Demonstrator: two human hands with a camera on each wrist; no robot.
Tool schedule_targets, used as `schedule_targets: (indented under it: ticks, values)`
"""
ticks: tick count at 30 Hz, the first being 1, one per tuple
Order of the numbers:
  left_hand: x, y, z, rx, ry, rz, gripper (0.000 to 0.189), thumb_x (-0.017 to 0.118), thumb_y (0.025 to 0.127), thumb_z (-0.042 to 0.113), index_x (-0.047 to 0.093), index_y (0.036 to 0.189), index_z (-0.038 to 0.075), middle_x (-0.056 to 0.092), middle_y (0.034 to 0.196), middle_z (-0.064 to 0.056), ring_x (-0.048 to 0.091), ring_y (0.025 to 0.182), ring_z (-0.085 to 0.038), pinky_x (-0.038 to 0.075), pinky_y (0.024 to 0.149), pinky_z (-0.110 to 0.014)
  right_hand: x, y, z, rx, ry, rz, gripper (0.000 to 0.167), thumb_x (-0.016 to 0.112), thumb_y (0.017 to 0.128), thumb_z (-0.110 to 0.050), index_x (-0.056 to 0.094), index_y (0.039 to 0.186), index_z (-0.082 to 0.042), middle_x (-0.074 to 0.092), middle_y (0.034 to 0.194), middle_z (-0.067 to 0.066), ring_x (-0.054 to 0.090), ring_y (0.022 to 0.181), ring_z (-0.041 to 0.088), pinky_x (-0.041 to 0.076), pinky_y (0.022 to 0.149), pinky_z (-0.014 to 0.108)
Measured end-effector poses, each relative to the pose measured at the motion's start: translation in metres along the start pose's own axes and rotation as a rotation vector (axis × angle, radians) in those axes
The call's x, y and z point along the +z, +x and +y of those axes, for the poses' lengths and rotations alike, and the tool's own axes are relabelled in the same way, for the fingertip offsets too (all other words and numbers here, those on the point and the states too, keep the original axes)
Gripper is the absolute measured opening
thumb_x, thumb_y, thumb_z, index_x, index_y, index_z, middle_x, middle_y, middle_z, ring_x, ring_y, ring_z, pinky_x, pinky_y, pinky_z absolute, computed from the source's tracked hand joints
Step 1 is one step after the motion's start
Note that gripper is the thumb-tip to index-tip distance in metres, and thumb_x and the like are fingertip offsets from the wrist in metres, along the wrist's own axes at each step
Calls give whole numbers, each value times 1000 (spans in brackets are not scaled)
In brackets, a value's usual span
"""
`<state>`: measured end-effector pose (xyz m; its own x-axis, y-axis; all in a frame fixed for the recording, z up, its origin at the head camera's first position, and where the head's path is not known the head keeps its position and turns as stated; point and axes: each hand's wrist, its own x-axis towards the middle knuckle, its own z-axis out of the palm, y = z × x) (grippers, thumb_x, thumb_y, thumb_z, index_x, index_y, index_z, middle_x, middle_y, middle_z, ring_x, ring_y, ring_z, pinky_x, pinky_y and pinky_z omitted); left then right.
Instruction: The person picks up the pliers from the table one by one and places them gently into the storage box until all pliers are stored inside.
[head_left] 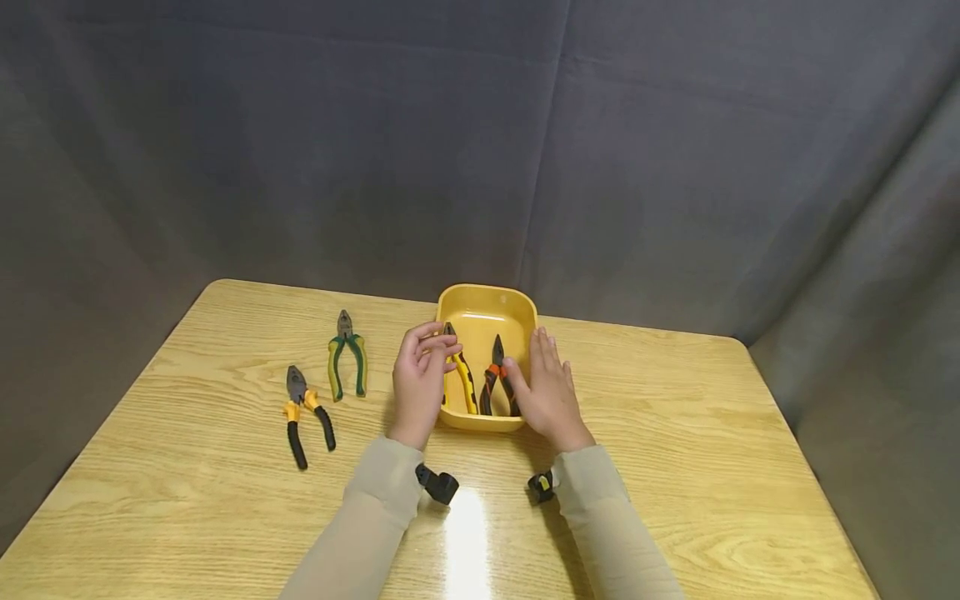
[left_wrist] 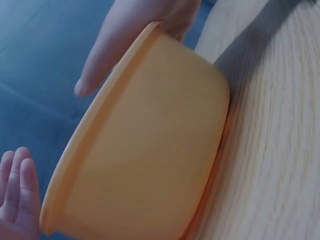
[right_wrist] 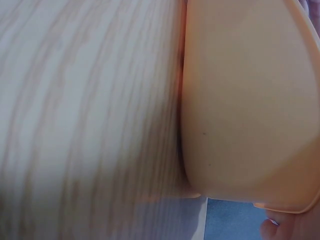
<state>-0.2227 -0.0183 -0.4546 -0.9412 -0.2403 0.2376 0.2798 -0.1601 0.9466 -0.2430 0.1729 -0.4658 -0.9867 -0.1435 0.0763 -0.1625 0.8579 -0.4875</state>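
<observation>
A yellow plastic bin (head_left: 483, 424) sits on the table between both hands. Inside it, on the left, lie pliers with yellow-and-black handles (head_left: 468, 385), partly covered by the left fingers. To their right are needle-nose pliers (head_left: 498, 352) with black-and-orange handles. My left hand (head_left: 420, 383) is at the bin's left side, its loosely bent fingers reaching over the rim without visibly holding anything. Along the right wall my right hand (head_left: 553, 396) lies with straight fingers outside and its thumb over the rim. The left wrist view shows the bin's front wall (left_wrist: 140, 130) between the hands.
Left of the bin, pliers with green-and-yellow handles (head_left: 347, 350) lie on the wooden table (head_left: 675, 450). Nearer the front are pliers with black-and-orange handles (head_left: 306, 408). A grey curtain (head_left: 337, 167) hangs behind the table's back edge.
</observation>
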Motion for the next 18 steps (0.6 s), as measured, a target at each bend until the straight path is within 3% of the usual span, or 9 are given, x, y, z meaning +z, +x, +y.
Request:
schedule_targets:
  ticks: [6, 12, 18]
  values:
    - [-22, -2, 6, -30, -8, 50, 28, 49, 105, 6, 54, 132, 2, 64, 116, -21, 68, 107, -31, 58, 85, -32, 1, 1, 0, -16, 5, 3, 86, 22, 105, -65, 6, 162, -4, 3, 170, 11, 3, 156, 30, 6, 122, 60]
    - [-39, -1, 15, -86, 31, 80, 29, 48, 105, 8, 53, 134, 5, 63, 120, -20, 66, 110, -34, 58, 88, -36, 1, 1, 0, -11, 8, -2, 87, 21, 104, -67, 6, 163, -4, 2, 170, 10, 1, 156, 29, 5, 122, 59]
    - [-54, -2, 19, -127, 101, 59, 31, 46, 105, 6, 51, 135, 6, 60, 125, -19, 67, 109, -31, 58, 87, -33, 1, 0, 0, -11, 4, -1, 87, 22, 104, -66, 6, 163, -4, 2, 170, 11, 4, 156, 31, 6, 122, 59]
